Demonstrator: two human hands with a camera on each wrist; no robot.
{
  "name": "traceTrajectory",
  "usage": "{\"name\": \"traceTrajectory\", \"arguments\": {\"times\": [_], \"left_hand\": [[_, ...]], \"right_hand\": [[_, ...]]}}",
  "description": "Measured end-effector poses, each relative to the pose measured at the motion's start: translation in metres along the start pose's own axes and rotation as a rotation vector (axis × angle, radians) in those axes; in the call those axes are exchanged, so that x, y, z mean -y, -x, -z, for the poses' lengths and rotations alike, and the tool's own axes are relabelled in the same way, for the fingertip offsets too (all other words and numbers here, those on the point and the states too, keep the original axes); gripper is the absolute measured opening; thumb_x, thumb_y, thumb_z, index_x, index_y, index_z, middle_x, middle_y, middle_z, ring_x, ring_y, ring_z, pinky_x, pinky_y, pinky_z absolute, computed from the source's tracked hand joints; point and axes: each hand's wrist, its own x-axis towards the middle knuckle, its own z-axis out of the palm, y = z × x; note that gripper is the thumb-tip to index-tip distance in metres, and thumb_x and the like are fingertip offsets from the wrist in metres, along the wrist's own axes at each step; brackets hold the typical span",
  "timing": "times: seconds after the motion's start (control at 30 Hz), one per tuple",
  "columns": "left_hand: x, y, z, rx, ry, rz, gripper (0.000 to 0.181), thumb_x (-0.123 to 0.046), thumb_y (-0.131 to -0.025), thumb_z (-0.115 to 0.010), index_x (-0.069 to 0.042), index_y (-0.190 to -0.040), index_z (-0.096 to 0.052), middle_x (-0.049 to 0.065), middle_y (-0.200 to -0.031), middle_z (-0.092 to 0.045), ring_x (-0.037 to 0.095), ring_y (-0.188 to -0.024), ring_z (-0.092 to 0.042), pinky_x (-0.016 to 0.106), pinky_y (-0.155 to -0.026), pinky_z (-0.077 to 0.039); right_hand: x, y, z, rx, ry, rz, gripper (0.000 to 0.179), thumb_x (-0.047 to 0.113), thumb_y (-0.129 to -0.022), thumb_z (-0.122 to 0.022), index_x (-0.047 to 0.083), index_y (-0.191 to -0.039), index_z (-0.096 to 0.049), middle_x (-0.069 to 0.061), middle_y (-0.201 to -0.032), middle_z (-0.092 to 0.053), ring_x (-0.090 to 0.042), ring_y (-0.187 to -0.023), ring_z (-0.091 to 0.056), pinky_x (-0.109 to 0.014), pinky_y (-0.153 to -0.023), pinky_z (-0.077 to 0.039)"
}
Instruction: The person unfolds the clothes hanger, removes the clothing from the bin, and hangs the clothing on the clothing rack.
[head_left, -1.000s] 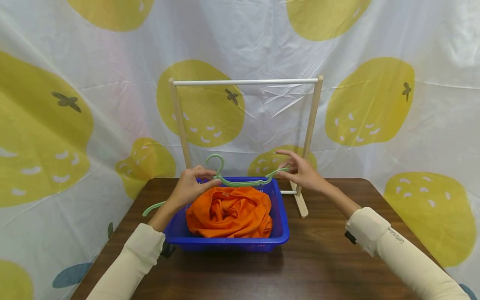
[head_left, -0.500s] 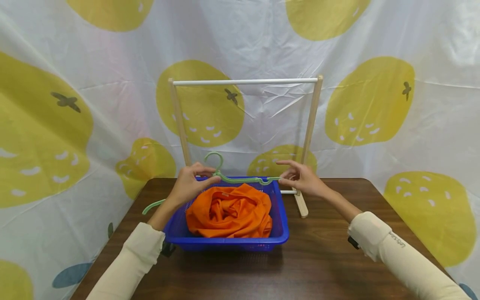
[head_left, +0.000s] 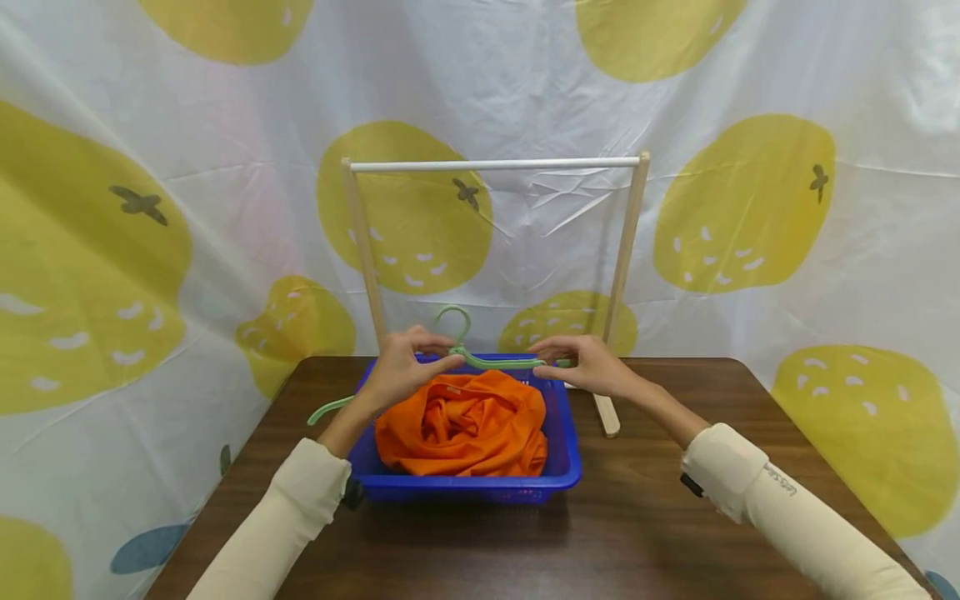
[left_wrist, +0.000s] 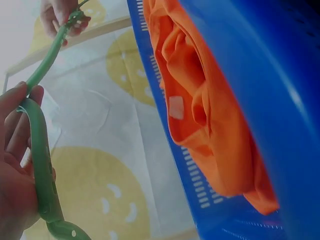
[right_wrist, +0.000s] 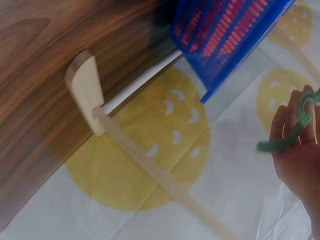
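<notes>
A pale green clothes hanger (head_left: 501, 363) is held level above the far side of a blue plastic basket (head_left: 465, 482), its hook pointing up. My left hand (head_left: 402, 367) pinches it just beneath the hook, and one hanger arm (left_wrist: 42, 165) runs back along the palm in the left wrist view. On the other arm, my right hand (head_left: 587, 367) holds the hanger between thumb and fingers; its curved end (right_wrist: 280, 145) sticks out past the hand in the right wrist view. A bundled orange garment (head_left: 461, 425) with a small light label (left_wrist: 176, 107) lies in the basket.
Behind the basket stands a wooden rack with a white top rod (head_left: 495, 165); its right foot (head_left: 607, 417) rests on the brown wooden table (head_left: 660, 492). A fruit-patterned curtain (head_left: 555, 100) hangs close behind the table.
My right hand has slid inward along the hanger's arm, leaving its end outside the hand. The left hand and the hanger have shifted slightly right. Basket and garment stay put.
</notes>
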Motion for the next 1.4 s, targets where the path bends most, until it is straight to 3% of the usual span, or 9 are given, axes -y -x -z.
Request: {"name": "traceTrajectory", "arguments": {"times": [0.17,0.3,0.57,0.73,0.83,1.0,1.23,1.4], "left_hand": [[-0.002,-0.003,-0.008,0.027,-0.023,0.0,0.026,-0.021,-0.085,-0.089,-0.005,-0.105,-0.083,0.002,-0.086,-0.069,0.021,-0.086,-0.066,0.045,-0.08,-0.061],[-0.001,-0.002,-0.007,0.063,-0.063,0.0,0.026,-0.023,-0.086,-0.088,-0.008,-0.106,-0.083,-0.001,-0.088,-0.071,0.016,-0.086,-0.064,0.044,-0.08,-0.059],[0.009,0.012,0.017,0.132,-0.168,0.031,0.023,-0.027,-0.088,-0.086,-0.014,-0.106,-0.084,-0.008,-0.089,-0.075,0.017,-0.086,-0.06,0.035,-0.078,-0.05],[0.016,0.024,0.032,0.132,-0.192,0.073,0.017,-0.029,-0.087,-0.086,-0.018,-0.101,-0.085,-0.005,-0.084,-0.067,0.022,-0.079,-0.056,0.033,-0.069,-0.047],[0.018,0.028,0.036,0.118,-0.18,0.074,0.013,-0.029,-0.087,-0.087,-0.021,-0.097,-0.085,-0.003,-0.082,-0.063,0.02,-0.075,-0.054,0.033,-0.065,-0.046],[0.02,0.028,0.032,0.103,-0.166,0.054,0.01,-0.027,-0.086,-0.088,-0.021,-0.094,-0.085,-0.003,-0.078,-0.061,0.02,-0.074,-0.052,0.031,-0.065,-0.043],[0.015,0.021,0.019,0.1,-0.169,0.007,0.011,-0.024,-0.084,-0.09,-0.02,-0.093,-0.085,-0.008,-0.076,-0.063,0.016,-0.074,-0.05,0.03,-0.067,-0.04],[0.015,0.017,0.011,0.1,-0.172,-0.005,0.012,-0.027,-0.084,-0.089,-0.02,-0.093,-0.085,-0.009,-0.078,-0.066,0.014,-0.076,-0.051,0.031,-0.07,-0.041]], "right_hand": [[0.006,-0.004,-0.007,0.026,0.01,-0.04,0.019,0.018,-0.092,-0.081,0.015,-0.111,-0.08,0.004,-0.095,-0.079,-0.019,-0.074,-0.069,-0.029,-0.068,-0.055],[0.007,-0.004,-0.007,0.04,0.011,-0.061,0.017,0.018,-0.093,-0.081,0.015,-0.11,-0.08,0.004,-0.096,-0.078,-0.017,-0.077,-0.069,-0.029,-0.071,-0.055],[-0.006,0.005,0.01,0.036,0.028,-0.078,0.017,0.016,-0.094,-0.079,0.014,-0.111,-0.079,0.004,-0.096,-0.078,-0.01,-0.081,-0.069,-0.031,-0.074,-0.057],[-0.015,0.013,0.023,0.04,-0.005,-0.138,0.018,0.017,-0.095,-0.078,0.013,-0.112,-0.079,0.0,-0.102,-0.078,-0.014,-0.088,-0.071,-0.031,-0.079,-0.058],[-0.016,0.016,0.027,0.044,-0.036,-0.167,0.017,0.013,-0.095,-0.078,0.011,-0.112,-0.079,-0.003,-0.102,-0.078,-0.021,-0.087,-0.073,-0.03,-0.074,-0.059],[-0.016,0.014,0.025,0.049,-0.049,-0.165,0.019,0.01,-0.094,-0.078,0.01,-0.113,-0.079,-0.003,-0.101,-0.079,-0.03,-0.088,-0.074,-0.033,-0.075,-0.06],[-0.004,-0.004,0.012,0.027,-0.043,-0.117,0.024,0.017,-0.095,-0.078,0.009,-0.117,-0.078,0.001,-0.099,-0.079,-0.014,-0.089,-0.074,-0.032,-0.078,-0.06],[0.006,-0.015,0.004,-0.035,-0.061,-0.109,0.019,0.015,-0.093,-0.08,0.007,-0.111,-0.079,-0.001,-0.095,-0.078,-0.013,-0.085,-0.073,-0.032,-0.076,-0.06]]}}
